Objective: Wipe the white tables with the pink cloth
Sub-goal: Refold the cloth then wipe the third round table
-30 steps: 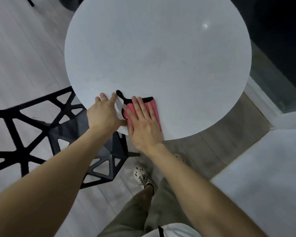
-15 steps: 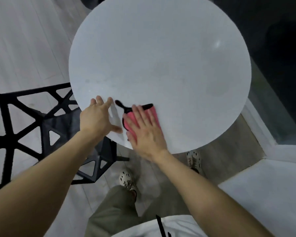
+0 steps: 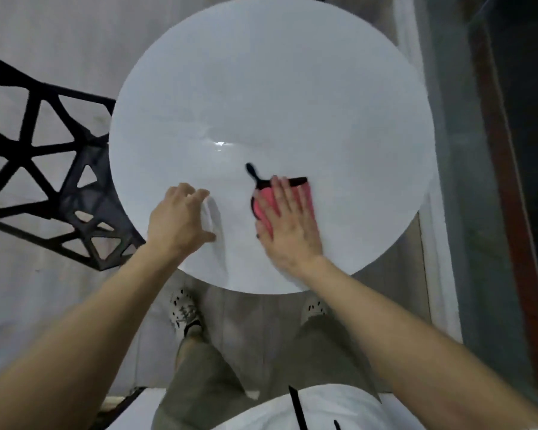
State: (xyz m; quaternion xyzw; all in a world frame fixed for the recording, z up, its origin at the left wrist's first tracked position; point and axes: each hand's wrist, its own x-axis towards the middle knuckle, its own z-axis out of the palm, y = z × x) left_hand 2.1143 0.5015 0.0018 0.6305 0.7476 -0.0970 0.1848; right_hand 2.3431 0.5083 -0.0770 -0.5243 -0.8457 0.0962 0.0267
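The right hand (image 3: 288,226) lies flat over most of the pink cloth (image 3: 263,203), so only the cloth's left side, black trim and loop show. The picture's left edge cuts off the black chair (image 3: 44,169). The far rim of the white table (image 3: 261,88) meets the top edge.

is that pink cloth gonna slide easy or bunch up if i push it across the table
Probably floppy: the pink cloth lies flat under the right hand, its black loop trailing limp. It should slide easily, since the white table looks smooth and glossy. Without a flat palm on it, it would likely bunch.
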